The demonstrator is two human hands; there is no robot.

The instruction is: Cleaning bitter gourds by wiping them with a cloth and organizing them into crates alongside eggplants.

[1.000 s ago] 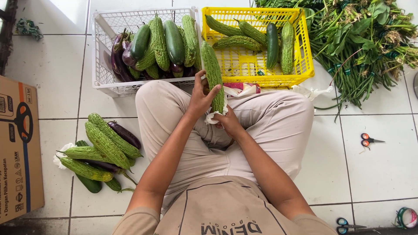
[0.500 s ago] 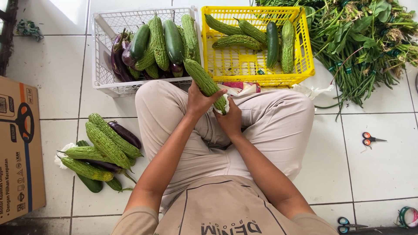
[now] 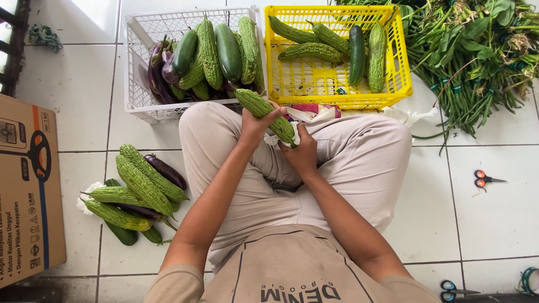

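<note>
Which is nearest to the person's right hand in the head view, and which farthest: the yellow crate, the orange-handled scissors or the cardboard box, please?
From the right hand:
1. Yellow crate, just ahead of the hand, beyond the knees.
2. Orange-handled scissors, out on the tiles to the right.
3. Cardboard box, at the far left edge, past the pile of bitter gourds.

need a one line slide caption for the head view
Seated on a tiled floor, left hand and right hand hold a bitter gourd before a white basket and a yellow basket.

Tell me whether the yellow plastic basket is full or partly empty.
Partly empty: the yellow plastic basket holds only five green vegetables along its far side, and its bare mesh floor shows in front.
</note>
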